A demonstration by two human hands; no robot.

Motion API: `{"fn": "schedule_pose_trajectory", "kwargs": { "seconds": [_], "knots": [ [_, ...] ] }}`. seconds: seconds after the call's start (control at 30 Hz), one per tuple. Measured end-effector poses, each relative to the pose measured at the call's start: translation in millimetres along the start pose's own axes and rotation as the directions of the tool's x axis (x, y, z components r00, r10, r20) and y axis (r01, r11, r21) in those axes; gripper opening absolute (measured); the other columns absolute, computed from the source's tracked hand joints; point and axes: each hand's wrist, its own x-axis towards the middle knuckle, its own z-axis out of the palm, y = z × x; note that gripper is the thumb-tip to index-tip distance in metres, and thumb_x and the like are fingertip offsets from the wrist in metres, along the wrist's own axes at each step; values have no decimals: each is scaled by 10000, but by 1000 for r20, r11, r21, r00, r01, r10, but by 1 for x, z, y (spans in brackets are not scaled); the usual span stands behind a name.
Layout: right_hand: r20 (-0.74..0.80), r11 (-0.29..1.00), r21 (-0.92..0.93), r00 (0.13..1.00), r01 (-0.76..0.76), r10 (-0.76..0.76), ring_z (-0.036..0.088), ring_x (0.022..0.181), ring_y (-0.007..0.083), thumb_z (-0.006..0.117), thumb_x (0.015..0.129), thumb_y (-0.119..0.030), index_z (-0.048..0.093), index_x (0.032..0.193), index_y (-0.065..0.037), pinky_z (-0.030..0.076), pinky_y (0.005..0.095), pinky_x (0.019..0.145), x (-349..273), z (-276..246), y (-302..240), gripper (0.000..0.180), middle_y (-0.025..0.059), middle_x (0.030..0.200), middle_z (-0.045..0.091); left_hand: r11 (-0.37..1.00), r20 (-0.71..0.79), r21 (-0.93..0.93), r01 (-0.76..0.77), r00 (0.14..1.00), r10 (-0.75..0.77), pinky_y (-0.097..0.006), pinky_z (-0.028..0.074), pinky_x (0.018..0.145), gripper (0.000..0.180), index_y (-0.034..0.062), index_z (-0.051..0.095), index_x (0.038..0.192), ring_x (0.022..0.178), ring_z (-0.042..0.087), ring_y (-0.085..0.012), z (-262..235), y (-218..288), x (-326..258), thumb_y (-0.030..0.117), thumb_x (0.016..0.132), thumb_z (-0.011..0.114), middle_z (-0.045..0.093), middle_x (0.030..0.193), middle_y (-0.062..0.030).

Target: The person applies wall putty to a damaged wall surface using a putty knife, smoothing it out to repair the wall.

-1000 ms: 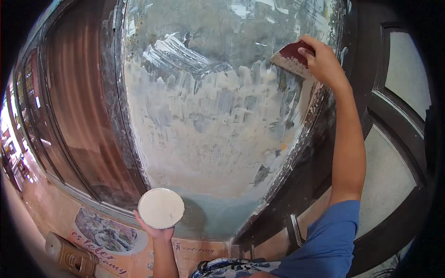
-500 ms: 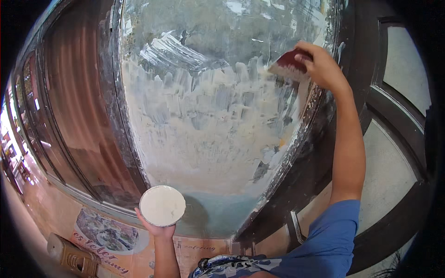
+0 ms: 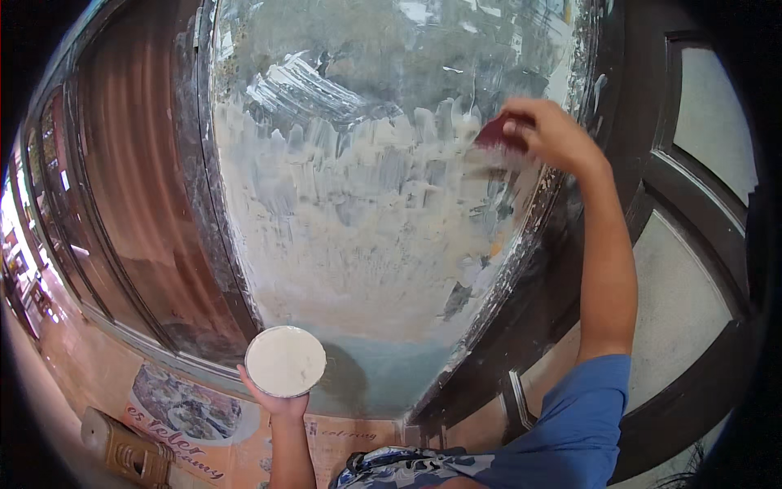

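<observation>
R hand (image 3: pixel 555 137) grips red scraper (image 3: pixel 495 133) at wall (image 3: pixel 358 244), nr R edge; L hand (image 3: pixel 275 399) holds white tub (image 3: pixel 285 361) low down. Prob. the spreading step; next move needs scraper flat, w/ an even push. Dark door (image 3: pixel 692 208) on R.

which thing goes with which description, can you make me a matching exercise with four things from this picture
1. left hand
2. right hand
3. sleeve
4. printed sheet

A. blue
B. grips a dark red scraper
C. spread on the floor
D. holds a round container with off-white contents

Pairs: 1-D, 2-B, 3-A, 4-C
</observation>
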Motion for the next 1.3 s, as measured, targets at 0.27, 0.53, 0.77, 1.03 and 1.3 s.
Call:
{"fn": "schedule_pose_trajectory", "kwargs": {
  "seconds": [0.27, 0.53, 0.77, 1.03, 1.3],
  "knots": [
    [-264, 982, -173, 957, 75, -120, 619, 803, 258, 599, 939, -53, 615, 1072, 10, 501, 356, 779, 29, -17, 26, 148, 172, 938, 686, 1000, 35, -6, -11, 999, 12, -497, 460, 1027, 756, 132, 503, 1398, 1254, 534, -321, 7, 3, 2, 712, 930, 376, 532, 1412, -94],
    [15, 973, -107, 978, 207, -206, 595, 785, 246, 619, 913, -19, 601, 1026, 0, 486, 370, 767, 19, 5, 20, 117, 156, 858, 664, 999, 25, 6, -54, 998, 54, -490, 460, 1026, 751, 122, 507, 1394, 1243, 540, -325, 7, 8, -4, 703, 943, 358, 539, 1399, -102],
    [-360, 977, -141, 911, 159, -200, 630, 817, 334, 617, 918, -52, 620, 1070, -1, 502, 379, 775, 37, -27, 23, 160, 202, 921, 682, 1000, 36, 6, -13, 999, 13, -503, 445, 1049, 743, 121, 498, 1404, 1263, 532, -328, 21, 4, 2, 690, 948, 359, 530, 1412, -108],
    [76, 953, -241, 983, 181, -167, 626, 766, 269, 624, 899, 6, 615, 1048, -7, 492, 380, 719, 21, 20, 27, 150, 202, 848, 648, 1000, 50, 16, -15, 999, 15, -503, 441, 1052, 746, 121, 504, 1402, 1268, 531, -324, 24, 2, 1, 692, 941, 371, 535, 1415, -99],
    [-307, 995, -16, 947, 97, -97, 552, 742, 194, 641, 923, -59, 601, 1063, 9, 484, 338, 736, 26, -24, 16, 161, 124, 848, 651, 1000, 33, 16, 25, 999, -26, -498, 426, 1066, 757, 122, 516, 1397, 1269, 533, -319, 21, -5, 3, 702, 929, 385, 541, 1411, -92]
  ]
}}
